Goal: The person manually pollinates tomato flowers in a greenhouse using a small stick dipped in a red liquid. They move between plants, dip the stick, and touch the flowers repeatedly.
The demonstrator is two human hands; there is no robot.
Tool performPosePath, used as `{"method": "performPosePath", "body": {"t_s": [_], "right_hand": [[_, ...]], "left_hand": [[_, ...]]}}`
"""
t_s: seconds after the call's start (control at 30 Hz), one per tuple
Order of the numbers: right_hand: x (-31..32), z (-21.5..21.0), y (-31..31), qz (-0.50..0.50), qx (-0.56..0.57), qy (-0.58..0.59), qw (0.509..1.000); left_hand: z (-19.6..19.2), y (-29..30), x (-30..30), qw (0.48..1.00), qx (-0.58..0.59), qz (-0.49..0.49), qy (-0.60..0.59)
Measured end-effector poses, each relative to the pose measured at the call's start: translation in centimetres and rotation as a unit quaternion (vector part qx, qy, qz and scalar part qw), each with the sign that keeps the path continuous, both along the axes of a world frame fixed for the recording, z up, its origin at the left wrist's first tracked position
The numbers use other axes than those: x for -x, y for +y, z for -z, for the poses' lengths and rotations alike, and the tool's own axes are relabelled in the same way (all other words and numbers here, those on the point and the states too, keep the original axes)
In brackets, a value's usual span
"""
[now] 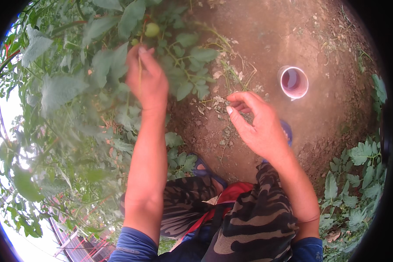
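My left hand [147,77] is raised among the leaves of a tomato plant [102,65], its thumb and fingers pinched on a thin stem [140,70]. Just above the fingertips hangs a round green tomato [152,29], with a smaller green one [135,42] right at the fingers. Over the soil, my right hand [258,122] hovers with its fingers loosely curved and the thumb apart from them. Nothing shows between those fingers. Some dry leaves [219,103] lie close to its fingertips.
A white round bucket [294,83] with something dark inside stands on the bare soil [257,48], beyond my right hand. Green plants [358,187] line the right edge, and dense foliage fills the left. My feet in blue sandals [209,172] are below my hands.
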State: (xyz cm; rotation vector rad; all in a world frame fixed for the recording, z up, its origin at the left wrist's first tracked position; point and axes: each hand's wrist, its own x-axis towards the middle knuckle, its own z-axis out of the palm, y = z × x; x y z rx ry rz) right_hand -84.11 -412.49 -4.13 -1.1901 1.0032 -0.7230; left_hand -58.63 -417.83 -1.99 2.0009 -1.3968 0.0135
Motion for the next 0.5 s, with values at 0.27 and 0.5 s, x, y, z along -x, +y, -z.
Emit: {"method": "performPosePath", "body": {"t_s": [0.27, 0.5], "right_hand": [[0.09, 0.06, 0.09, -0.015, -0.008, 0.008, 1.000], [0.19, 0.07, 0.15, -0.009, -0.016, 0.002, 1.000]], "left_hand": [[0.12, 0.10, -0.67, 1.000, -0.002, 0.014, 0.002], [-0.35, 0.02, -0.11, 1.000, 0.005, -0.001, 0.016]]}}
